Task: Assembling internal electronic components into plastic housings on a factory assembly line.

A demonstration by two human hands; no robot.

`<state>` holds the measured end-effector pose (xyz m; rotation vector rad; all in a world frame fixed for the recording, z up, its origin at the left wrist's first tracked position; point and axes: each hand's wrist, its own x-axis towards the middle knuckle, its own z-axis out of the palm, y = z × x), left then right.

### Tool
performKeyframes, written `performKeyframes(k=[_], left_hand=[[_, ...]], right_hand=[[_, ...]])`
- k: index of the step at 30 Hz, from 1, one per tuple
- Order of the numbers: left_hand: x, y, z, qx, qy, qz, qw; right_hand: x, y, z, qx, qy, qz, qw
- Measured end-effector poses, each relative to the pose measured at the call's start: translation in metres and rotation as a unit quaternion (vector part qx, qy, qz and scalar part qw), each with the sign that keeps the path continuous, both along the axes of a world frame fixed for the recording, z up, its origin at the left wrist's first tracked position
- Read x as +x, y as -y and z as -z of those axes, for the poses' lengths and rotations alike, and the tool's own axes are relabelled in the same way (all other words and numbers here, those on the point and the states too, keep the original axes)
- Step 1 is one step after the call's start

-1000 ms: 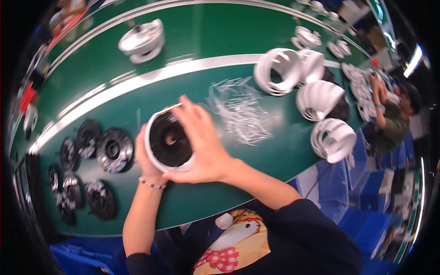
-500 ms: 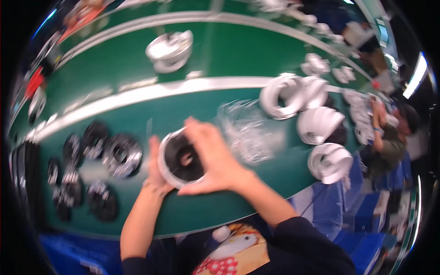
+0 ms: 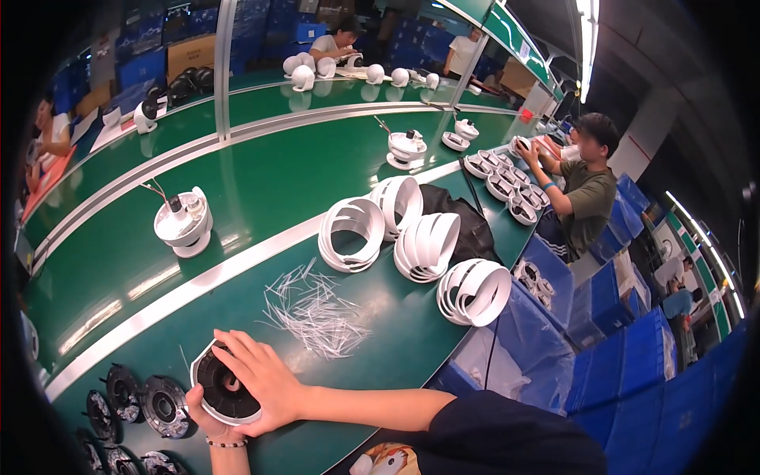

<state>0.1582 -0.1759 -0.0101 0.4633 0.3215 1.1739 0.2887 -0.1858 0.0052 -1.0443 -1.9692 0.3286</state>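
Observation:
Both my hands are closed around a white-rimmed black round housing above the green table. My right hand lies over its far and right side, fingers bent across the rim. My left hand grips it from below and the left, thumb up along the edge; most of its other fingers are hidden beneath. A bead bracelet circles the left wrist. Just left of the hands lie several black disc-shaped parts. A loose heap of thin white strips lies beyond the right hand.
Stacked white rings stand to the right, near a black bag. Past a pale rail, a white domed assembly with wires sits on the green belt. A co-worker handles a part at the right. Blue bins line the table's side.
The view has swung right and up, so the hands and housing appear lower and further left. More of the belt and co-workers shows. Both hands still hold the housing.

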Motion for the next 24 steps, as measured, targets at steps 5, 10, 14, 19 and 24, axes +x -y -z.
performKeyframes(k=[5,10,14,19,24], left_hand=[[-0.013,-0.015,0.003,-0.093,-0.026,-0.081,0.992],[-0.009,-0.041,-0.006,-0.159,-0.024,-0.121,0.98],[-0.06,-0.138,0.021,-0.03,-0.084,-0.167,0.982],[-0.064,-0.239,0.02,-0.14,-0.144,-0.346,0.916],[-0.107,-0.296,0.058,-0.086,-0.233,-0.343,0.906]], right_hand=[[-0.012,-0.006,0.018,-0.026,-0.006,-0.016,1.0],[0.0,0.003,0.007,0.054,-0.044,0.031,0.997],[0.009,0.001,0.003,0.064,-0.01,0.028,0.998],[0.035,-0.017,-0.003,0.111,-0.023,0.02,0.993],[0.126,-0.04,-0.047,0.277,0.021,0.176,0.944]])
